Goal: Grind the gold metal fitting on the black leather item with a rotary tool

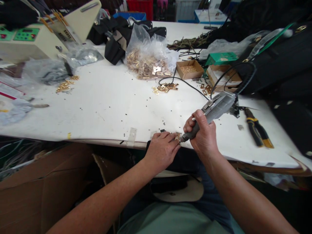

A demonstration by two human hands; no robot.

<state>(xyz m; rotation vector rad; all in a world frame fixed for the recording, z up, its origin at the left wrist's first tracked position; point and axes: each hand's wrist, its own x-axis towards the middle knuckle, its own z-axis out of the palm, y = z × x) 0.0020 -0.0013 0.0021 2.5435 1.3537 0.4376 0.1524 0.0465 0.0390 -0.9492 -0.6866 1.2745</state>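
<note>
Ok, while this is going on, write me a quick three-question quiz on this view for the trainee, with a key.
1. Which hand grips the grey handheld tool?
2. True or false: the black-and-yellow pliers lie on the white tabletop, to the right of that tool.
3. What does the small open cardboard box just right of the clear plastic bag hold?
A) Black cords
B) Small gold-coloured pieces
C) Wooden sticks

Key:
1. The right hand; the tool's tip is beside the fingers of the left hand.
2. True.
3. B.
</note>
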